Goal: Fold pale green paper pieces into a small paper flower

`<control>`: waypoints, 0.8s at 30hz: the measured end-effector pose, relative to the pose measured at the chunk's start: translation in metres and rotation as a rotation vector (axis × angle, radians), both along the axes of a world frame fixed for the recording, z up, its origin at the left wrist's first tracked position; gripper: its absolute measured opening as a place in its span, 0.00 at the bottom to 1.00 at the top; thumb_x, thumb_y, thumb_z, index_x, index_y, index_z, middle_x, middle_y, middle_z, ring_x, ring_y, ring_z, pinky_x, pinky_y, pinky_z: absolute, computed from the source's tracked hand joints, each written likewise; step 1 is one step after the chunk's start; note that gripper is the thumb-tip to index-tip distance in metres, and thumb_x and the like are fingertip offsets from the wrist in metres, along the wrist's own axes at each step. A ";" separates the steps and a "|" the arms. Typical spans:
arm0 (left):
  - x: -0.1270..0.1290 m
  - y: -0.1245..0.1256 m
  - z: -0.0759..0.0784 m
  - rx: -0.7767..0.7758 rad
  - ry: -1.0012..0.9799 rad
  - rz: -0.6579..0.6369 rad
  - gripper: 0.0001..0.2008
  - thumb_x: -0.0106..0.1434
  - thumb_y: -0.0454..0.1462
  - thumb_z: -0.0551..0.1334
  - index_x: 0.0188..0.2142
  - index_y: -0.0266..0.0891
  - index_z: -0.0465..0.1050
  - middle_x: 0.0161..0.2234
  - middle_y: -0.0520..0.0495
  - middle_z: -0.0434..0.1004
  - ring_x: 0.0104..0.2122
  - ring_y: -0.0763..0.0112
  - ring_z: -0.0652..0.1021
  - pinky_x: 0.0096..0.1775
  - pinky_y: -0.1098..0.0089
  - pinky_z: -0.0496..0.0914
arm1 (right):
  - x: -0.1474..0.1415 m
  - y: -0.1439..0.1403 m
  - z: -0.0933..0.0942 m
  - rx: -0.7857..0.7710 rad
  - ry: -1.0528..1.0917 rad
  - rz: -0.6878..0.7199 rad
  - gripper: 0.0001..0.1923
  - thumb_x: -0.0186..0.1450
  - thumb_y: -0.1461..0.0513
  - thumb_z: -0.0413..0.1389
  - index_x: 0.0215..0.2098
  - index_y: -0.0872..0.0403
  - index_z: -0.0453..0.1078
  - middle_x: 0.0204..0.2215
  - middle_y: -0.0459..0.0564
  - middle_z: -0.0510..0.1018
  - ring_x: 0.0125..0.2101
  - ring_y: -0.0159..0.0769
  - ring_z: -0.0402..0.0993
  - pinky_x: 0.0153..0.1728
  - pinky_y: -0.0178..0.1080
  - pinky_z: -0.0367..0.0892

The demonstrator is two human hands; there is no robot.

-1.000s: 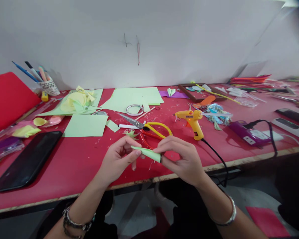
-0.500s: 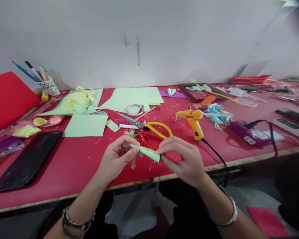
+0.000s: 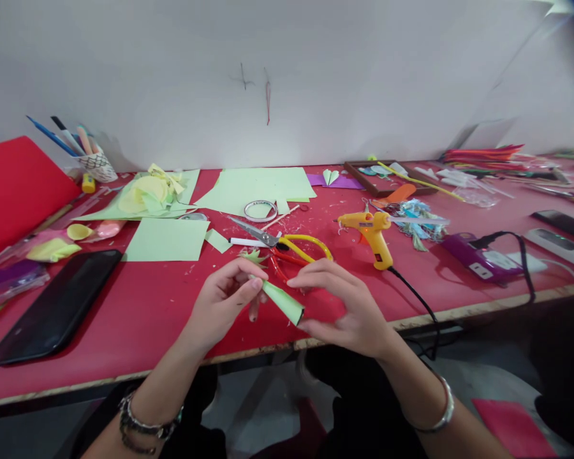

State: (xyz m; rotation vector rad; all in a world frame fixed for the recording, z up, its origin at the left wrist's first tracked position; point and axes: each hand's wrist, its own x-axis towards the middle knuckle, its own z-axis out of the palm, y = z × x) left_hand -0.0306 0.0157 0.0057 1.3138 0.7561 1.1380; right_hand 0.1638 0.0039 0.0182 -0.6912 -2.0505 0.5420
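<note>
Observed 1 green paper cone (image 3: 283, 302) raised in front of the body, over the near part of the red tabletop (image 3: 138, 331). Found pinched at its narrow end between thumb and forefinger of the left hand (image 3: 222, 301), with the wide end sloping down toward the right hand (image 3: 349, 307). Noted a dark edge at the wide end. Recorded the right hand with thumb and forefinger spread apart beside that wide end; cannot confirm contact there. Located just beyond the hands: 1 pair of scissors (image 3: 268, 240) with yellow and red handles, blades pointing away and to the left. Noted a white marker (image 3: 247, 242) partly under the scissors, and a spiky green paper cutting (image 3: 253, 256) near the left fingers. Found farther back a tape roll (image 3: 261, 220) lying flat at the front of a large green sheet (image 3: 263, 182). Logged to the left a smaller green sheet (image 3: 167, 240) and a long black case (image 3: 52, 306), lying close together. Logged to the right a yellow glue gun (image 3: 375, 239) on its side, near blue-and-white tassels (image 3: 419, 220), and a purple socket block (image 3: 483, 260) with a black cable plugged in.
</note>
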 end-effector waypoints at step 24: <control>-0.003 -0.003 0.003 0.300 0.275 0.295 0.02 0.60 0.34 0.56 0.32 0.38 0.67 0.22 0.56 0.71 0.17 0.80 0.74 0.22 0.79 0.67 | -0.002 0.005 -0.008 -0.324 0.244 -0.179 0.10 0.63 0.62 0.46 0.28 0.55 0.66 0.26 0.47 0.70 0.28 0.31 0.67 0.30 0.35 0.63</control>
